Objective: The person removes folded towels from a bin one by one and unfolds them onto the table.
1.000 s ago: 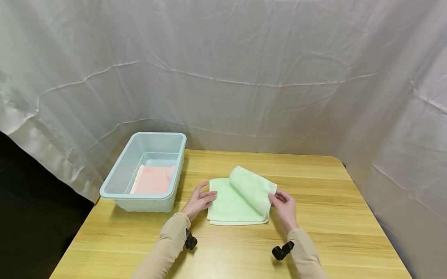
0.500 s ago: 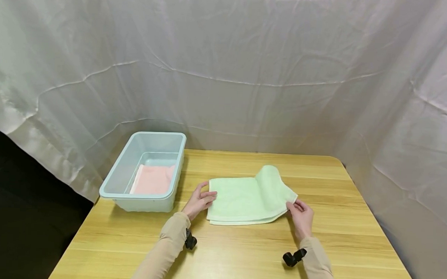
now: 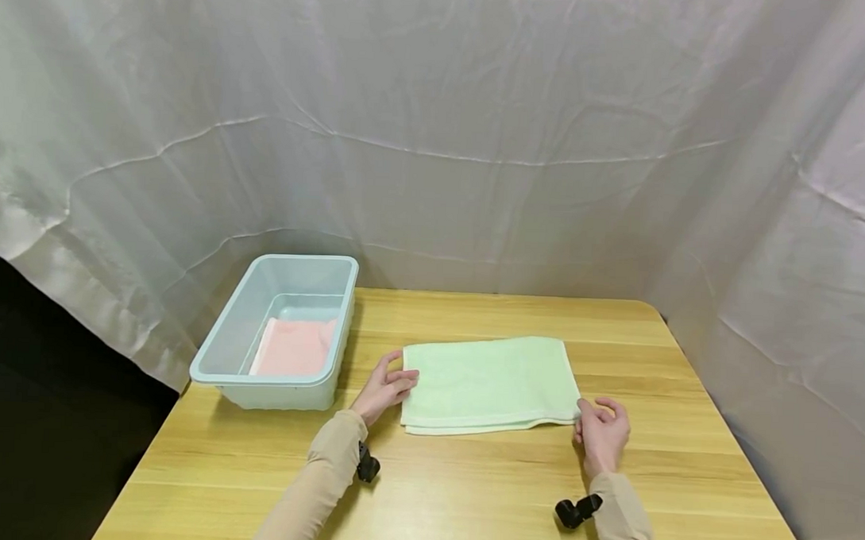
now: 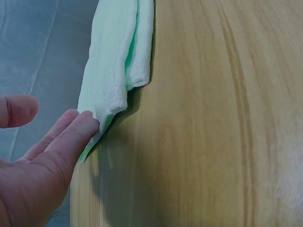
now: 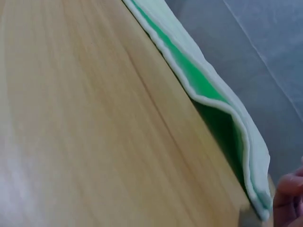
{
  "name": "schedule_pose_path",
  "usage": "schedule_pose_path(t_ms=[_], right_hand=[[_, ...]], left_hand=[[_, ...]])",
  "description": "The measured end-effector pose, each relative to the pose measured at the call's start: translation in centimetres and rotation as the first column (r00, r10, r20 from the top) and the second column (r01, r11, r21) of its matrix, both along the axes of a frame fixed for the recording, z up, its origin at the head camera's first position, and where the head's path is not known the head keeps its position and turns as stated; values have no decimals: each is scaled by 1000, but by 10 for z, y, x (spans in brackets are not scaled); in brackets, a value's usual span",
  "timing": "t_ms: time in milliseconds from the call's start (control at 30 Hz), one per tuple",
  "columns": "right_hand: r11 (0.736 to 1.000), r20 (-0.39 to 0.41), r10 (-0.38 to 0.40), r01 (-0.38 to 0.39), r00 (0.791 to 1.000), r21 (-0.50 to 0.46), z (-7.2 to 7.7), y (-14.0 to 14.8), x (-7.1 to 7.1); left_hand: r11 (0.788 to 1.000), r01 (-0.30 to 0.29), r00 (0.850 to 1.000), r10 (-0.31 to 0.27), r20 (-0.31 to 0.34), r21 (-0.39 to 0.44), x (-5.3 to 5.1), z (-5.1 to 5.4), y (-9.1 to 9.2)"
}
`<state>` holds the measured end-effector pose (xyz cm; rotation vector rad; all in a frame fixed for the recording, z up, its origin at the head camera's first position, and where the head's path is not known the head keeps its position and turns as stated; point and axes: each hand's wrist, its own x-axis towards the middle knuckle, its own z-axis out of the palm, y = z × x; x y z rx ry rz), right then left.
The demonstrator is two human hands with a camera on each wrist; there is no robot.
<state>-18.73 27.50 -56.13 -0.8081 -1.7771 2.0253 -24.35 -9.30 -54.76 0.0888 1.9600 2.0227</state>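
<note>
A pale green towel [image 3: 489, 383], folded in layers, lies flat on the wooden table. My left hand [image 3: 384, 387] rests its fingertips on the towel's left edge. In the left wrist view those fingers [image 4: 71, 137] are fairly straight, and the thumb stands apart from the cloth. At the towel's near right corner, my right hand [image 3: 604, 435] pinches the cloth. The right wrist view shows the towel's layered near edge [image 5: 208, 90] gaping slightly, with the fingers [image 5: 288, 191] at the corner, partly out of frame.
A light blue plastic bin [image 3: 345, 315] stands on the table's left side, holding a folded pink towel [image 3: 297, 349]. Pale curtains [image 3: 477, 216] hang behind and beside the wooden table [image 3: 467, 494].
My right hand has drawn the towel's folded-over corner to the right and toward me, so the cloth now lies spread out flat. My left hand has stayed at the left edge.
</note>
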Motion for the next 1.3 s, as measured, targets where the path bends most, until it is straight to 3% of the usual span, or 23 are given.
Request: schedule_pose_path(t_ms=[167, 267, 367, 500, 667, 833, 967, 1133, 1200, 1300], right_hand=[[993, -82, 94, -88, 992, 77, 4, -9, -11], [977, -100, 185, -172, 978, 127, 5, -15, -19], [943, -80, 269, -246, 960, 222, 4, -18, -26], [888, -54, 342, -304, 938, 345, 3, -21, -35], [853, -6, 393, -363, 919, 375, -2, -21, -43], [821, 75, 408, -402, 910, 405, -6, -20, -45], [808, 98, 406, -406, 909, 426, -7, -18, -42], [769, 133, 424, -434, 896, 470, -6, -23, -36], [756, 133, 440, -446, 888, 479, -4, -26, -34], [758, 107, 445, -437, 889, 484, -1, -31, -32]], left_hand=[[999, 8, 999, -9, -31, -41, 3, 0, 0], [998, 50, 998, -51, -35, -29, 3, -1, 1], [994, 111, 994, -111, -22, -3, 4, -3, 4], [987, 155, 988, -156, -15, -34, 4, -7, 6], [982, 161, 985, -166, -54, -95, 2, -10, 6], [979, 140, 986, -152, -71, -150, 1, -7, 7], [974, 125, 988, -139, -64, -188, 0, -4, 10], [968, 84, 989, -109, -96, -237, -2, -2, 14], [965, 60, 989, -92, -113, -255, -2, -3, 14], [962, 23, 987, -65, -146, -272, -2, -4, 15]])
